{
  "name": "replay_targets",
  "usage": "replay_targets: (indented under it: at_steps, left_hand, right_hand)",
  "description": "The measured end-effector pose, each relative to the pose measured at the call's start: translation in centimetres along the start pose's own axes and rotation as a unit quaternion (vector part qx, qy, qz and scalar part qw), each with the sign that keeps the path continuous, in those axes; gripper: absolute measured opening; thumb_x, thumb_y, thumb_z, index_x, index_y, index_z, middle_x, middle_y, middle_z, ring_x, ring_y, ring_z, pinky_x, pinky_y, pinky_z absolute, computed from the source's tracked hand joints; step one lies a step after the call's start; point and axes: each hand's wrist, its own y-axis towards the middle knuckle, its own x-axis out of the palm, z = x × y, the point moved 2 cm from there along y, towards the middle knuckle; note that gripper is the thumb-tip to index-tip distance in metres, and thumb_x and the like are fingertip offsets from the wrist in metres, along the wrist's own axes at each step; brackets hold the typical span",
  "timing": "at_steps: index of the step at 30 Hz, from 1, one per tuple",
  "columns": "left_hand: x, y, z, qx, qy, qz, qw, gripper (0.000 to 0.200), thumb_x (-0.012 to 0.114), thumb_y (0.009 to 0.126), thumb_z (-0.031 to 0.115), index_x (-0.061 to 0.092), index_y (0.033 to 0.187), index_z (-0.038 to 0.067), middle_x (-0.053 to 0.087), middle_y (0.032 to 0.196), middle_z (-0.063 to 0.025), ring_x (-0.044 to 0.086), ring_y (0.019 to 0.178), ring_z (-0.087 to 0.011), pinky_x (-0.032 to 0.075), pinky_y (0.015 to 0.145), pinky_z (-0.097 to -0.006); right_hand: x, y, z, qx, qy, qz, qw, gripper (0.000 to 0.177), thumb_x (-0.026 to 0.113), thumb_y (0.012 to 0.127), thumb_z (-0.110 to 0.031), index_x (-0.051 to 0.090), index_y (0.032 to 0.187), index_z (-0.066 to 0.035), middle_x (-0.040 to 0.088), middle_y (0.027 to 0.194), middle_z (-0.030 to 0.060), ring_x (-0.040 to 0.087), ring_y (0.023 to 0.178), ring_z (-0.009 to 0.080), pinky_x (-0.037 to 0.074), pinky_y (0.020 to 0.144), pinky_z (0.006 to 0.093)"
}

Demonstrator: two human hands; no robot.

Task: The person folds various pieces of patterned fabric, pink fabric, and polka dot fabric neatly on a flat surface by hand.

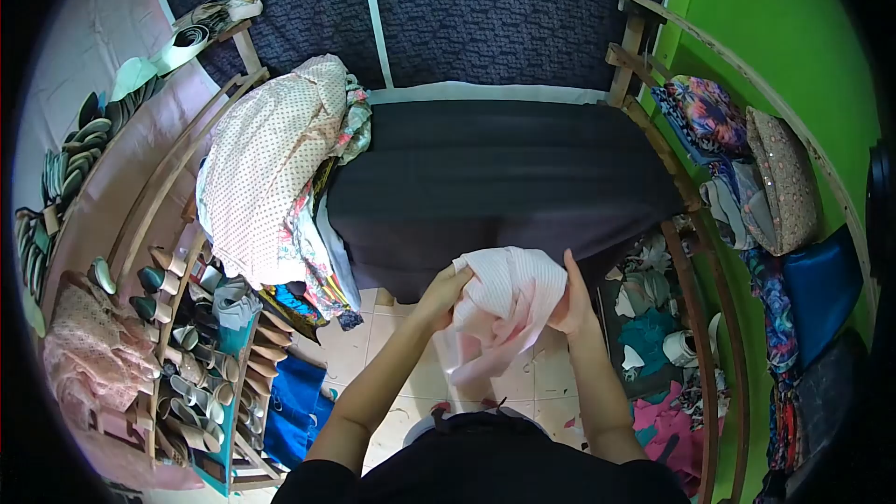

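A crumpled piece of pale pink and white striped cloth (509,291) hangs between my two hands in front of my body, over the tiled floor. My left hand (442,297) is closed on the cloth's left edge. On the opposite side, my right hand (572,303) holds the cloth with its thumb pointing up and its other fingers mostly hidden behind the fabric. A loose pink fold droops below the hands. Just beyond them stands a table draped in black cloth (504,163).
A heap of patterned fabrics (271,163) covers the table's left end. Wooden racks with shoe parts (191,373) stand at left. Folded fabrics (784,182) lie on a wooden rack along the green wall (747,19). Fabric scraps (653,336) lie low at right.
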Motion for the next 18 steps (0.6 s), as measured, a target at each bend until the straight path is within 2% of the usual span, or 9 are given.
replay_targets:
  at_steps: [3,4,7,8,10,12,14,15,18]
  left_hand:
    - [0.1,-0.4,0.5,0.002,0.134,-0.013,0.991,0.032,0.046,0.091,0.022,0.053,0.113,0.0,0.058,0.104,-0.0063,0.055,0.095,-0.0141,0.045,0.084,-0.0295]
    - [0.1,-0.4,0.7,-0.008,0.179,-0.022,0.984,0.031,0.046,0.091,0.022,0.054,0.112,0.0,0.059,0.102,-0.0054,0.054,0.094,-0.0129,0.045,0.083,-0.0287]
    - [0.5,-0.3,1.3,0.021,0.333,-0.096,0.938,0.029,0.052,0.089,0.026,0.061,0.103,0.002,0.06,0.09,-0.0023,0.052,0.085,-0.0081,0.045,0.073,-0.0259]
    - [0.1,-0.2,1.7,0.016,0.36,-0.063,0.931,0.029,0.052,0.089,0.026,0.062,0.101,0.002,0.06,0.088,-0.0018,0.051,0.084,-0.0079,0.044,0.073,-0.0255]
    - [-1.1,-0.1,3.4,0.007,0.414,0.007,0.91,0.027,0.053,0.088,0.025,0.063,0.099,0.001,0.06,0.084,-0.0009,0.05,0.081,-0.0075,0.043,0.071,-0.0247]
    - [-2.3,-0.8,6.6,0.17,0.435,0.001,0.884,0.028,0.058,0.083,0.022,0.062,0.103,0.002,0.064,0.091,-0.0074,0.058,0.083,-0.0137,0.046,0.075,-0.026]
    - [-2.7,-3.1,9.9,0.169,0.45,0.109,0.87,0.031,0.062,0.08,0.017,0.059,0.108,0.004,0.058,0.089,-0.0052,0.052,0.078,-0.0135,0.044,0.074,-0.0268]
    - [-3.9,-3.6,10.5,0.235,0.435,0.155,0.855,0.035,0.062,0.08,0.017,0.055,0.112,0.005,0.055,0.092,-0.0057,0.051,0.077,-0.0138,0.044,0.074,-0.0269]
    - [-8.5,-3.3,8.8,0.387,0.349,0.337,0.784,0.047,0.062,0.081,0.017,0.044,0.123,0.007,0.045,0.104,-0.0084,0.045,0.081,-0.0147,0.042,0.074,-0.0269]
  right_hand:
    - [-0.7,0.9,1.0,0.099,0.002,-0.033,0.995,0.066,0.037,0.085,-0.06,0.052,0.117,-0.004,0.056,0.115,0.0105,0.054,0.104,0.024,0.043,0.09,0.0375]
    - [-1.3,1.4,1.5,0.082,-0.011,0.017,0.996,0.055,0.047,0.086,-0.049,0.054,0.114,-0.002,0.059,0.108,0.0115,0.057,0.098,0.0237,0.045,0.087,0.0367]
    - [-1.7,2.8,2.9,0.13,-0.059,-0.104,0.984,0.041,0.058,0.083,-0.033,0.055,0.108,0.0,0.061,0.101,0.0127,0.059,0.092,0.0238,0.047,0.083,0.036]
    - [-1.5,2.6,2.5,0.131,-0.112,-0.061,0.983,0.028,0.061,0.079,-0.014,0.057,0.101,0.002,0.061,0.096,0.0133,0.061,0.087,0.0233,0.05,0.077,0.0345]
    - [-1.9,3.4,1.0,0.04,-0.082,-0.01,0.996,0.029,0.058,0.078,-0.012,0.056,0.102,0.004,0.061,0.096,0.0154,0.061,0.086,0.0257,0.05,0.078,0.037]
    - [-3.0,3.4,-1.3,-0.01,0.004,-0.003,1.0,0.02,0.056,0.075,-0.006,0.059,0.095,0.001,0.063,0.088,0.0136,0.062,0.08,0.0249,0.051,0.073,0.0365]
    - [-4.5,3.1,-3.8,-0.1,0.024,0.02,0.995,0.023,0.055,0.076,-0.007,0.058,0.098,0.0,0.063,0.09,0.0139,0.062,0.08,0.0272,0.052,0.074,0.0382]
    - [-2.7,1.8,-4.5,-0.166,0.011,0.034,0.986,0.028,0.054,0.076,-0.006,0.056,0.103,0.001,0.062,0.094,0.0141,0.062,0.084,0.0269,0.052,0.076,0.0389]
    - [-2.9,1.1,-6.0,-0.173,0.034,-0.011,0.984,0.034,0.055,0.073,-0.004,0.054,0.106,0.002,0.06,0.099,0.0156,0.061,0.089,0.0298,0.051,0.081,0.042]
